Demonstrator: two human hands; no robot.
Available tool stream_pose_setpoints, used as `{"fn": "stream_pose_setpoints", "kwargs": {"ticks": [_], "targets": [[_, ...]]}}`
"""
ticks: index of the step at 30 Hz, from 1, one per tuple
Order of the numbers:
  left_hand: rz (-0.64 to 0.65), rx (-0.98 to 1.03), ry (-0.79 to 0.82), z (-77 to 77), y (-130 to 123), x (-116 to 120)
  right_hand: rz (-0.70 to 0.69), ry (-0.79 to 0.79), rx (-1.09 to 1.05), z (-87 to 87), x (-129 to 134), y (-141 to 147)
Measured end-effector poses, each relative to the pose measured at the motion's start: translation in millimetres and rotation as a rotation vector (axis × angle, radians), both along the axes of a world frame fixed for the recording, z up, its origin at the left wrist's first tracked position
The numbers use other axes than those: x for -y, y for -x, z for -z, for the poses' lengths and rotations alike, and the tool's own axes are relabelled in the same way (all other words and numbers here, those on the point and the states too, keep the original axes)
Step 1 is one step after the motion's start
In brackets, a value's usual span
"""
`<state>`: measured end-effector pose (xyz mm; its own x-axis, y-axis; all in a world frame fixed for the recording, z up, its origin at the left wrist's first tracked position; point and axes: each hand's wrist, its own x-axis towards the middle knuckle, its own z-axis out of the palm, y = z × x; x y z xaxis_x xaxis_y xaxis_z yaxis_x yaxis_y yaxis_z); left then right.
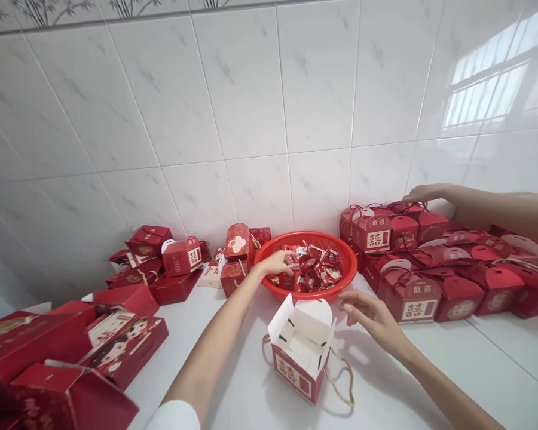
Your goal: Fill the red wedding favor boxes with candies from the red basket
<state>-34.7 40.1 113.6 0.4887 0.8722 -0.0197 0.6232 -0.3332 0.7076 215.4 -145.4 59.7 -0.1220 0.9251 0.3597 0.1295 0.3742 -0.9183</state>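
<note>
My left hand [275,263] is over the near left side of a red plastic basket [350,263], its fingers apart at the wrapped candies [316,266]. No candy shows clearly in its grasp. In front of the basket stands a red gift box [292,373] with its white flaps up. The inside of the box is white, with no candy visible in it, and a twisted rope handle [350,388] hangs from its right side. My right hand [372,316] is open just right of the box's rear flap, fingers loosely curved and holding nothing.
Rows of closed red boxes [419,298] are stacked at the right, where another person's hand [425,192] rests on the back ones. More red boxes [54,340] lie piled at the left, and a few [237,257] stand beside the basket. A tiled wall [251,107] bounds the table behind.
</note>
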Motion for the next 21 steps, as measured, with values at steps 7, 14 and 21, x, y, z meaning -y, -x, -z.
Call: {"fn": "stream_pose_setpoints", "kwargs": {"ticks": [7, 14, 21], "targets": [[-0.070, 0.688, -0.055, 2.0, -5, 5, 0.130, -0.061, -0.168, -32.4, -22, 11], [0.046, 0.676, -0.304, -5.3, -26, 26, -0.021, 0.350, -0.488, -65.6, -88, 51], [-0.042, 0.330, -0.270, -2.9, -28, 17, 0.241, 0.241, -0.894, -53.4, -114, 59]]}}
